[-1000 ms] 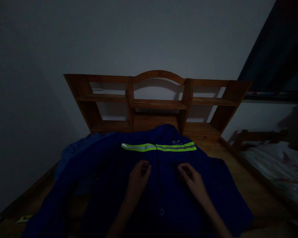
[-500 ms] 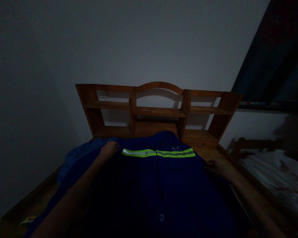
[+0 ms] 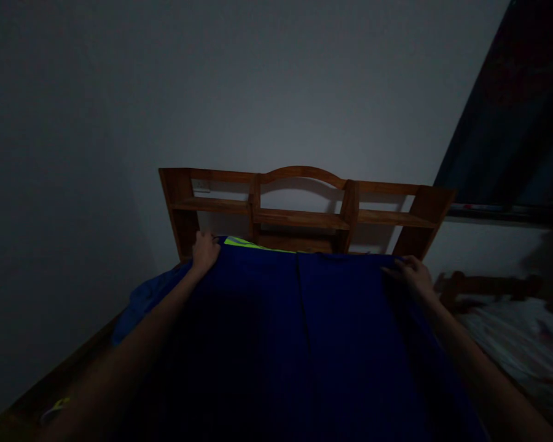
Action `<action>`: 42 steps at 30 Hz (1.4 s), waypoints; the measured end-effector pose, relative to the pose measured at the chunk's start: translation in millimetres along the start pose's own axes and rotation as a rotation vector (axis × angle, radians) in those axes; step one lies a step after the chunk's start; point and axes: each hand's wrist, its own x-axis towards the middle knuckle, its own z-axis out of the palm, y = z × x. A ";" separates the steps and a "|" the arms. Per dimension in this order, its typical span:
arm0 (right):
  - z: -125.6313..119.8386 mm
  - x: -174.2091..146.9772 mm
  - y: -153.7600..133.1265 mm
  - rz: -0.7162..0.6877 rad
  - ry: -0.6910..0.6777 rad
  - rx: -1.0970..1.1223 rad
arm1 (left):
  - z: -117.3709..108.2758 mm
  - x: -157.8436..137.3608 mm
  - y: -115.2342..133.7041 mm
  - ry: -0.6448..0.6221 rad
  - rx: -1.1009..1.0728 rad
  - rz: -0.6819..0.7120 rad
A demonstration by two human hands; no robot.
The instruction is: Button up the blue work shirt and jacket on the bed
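A dark blue work jacket (image 3: 267, 313) with a front seam spreads across the lower middle of the view. Its upper edge is raised, and only part of the yellow-green reflective stripe (image 3: 240, 242) shows along that edge. My left hand (image 3: 206, 250) is closed on the jacket at the upper left, beside the stripe's end. At the upper right, my right hand (image 3: 412, 274) pinches the jacket's side edge. The collar and chest print are hidden behind the raised cloth. Lighter blue cloth (image 3: 141, 304) lies to the left, under my left forearm.
A wooden headboard with shelves (image 3: 299, 218) stands against the pale wall (image 3: 276, 92) behind the jacket. To the right are a second wooden frame (image 3: 488, 285) and a whitish crumpled covering (image 3: 516, 337). A dark curtain (image 3: 520, 110) hangs at upper right.
Both hands have moved up, lifting the jacket's cloth at both sides. The stripe, fully visible before, is now mostly folded out of sight. The chest print and lower button no longer show.
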 end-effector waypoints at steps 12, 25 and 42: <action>71.9 -66.3 53.8 -0.117 -0.488 -0.551 | 76.7 -65.3 16.9 -0.282 -0.087 0.184; 66.9 -237.0 -57.5 -0.523 -0.767 -0.476 | 34.5 -214.2 121.2 -0.632 -0.300 0.609; 86.3 -262.4 -24.3 -0.445 -0.688 -0.456 | 78.8 -260.5 121.4 -0.711 -0.612 0.179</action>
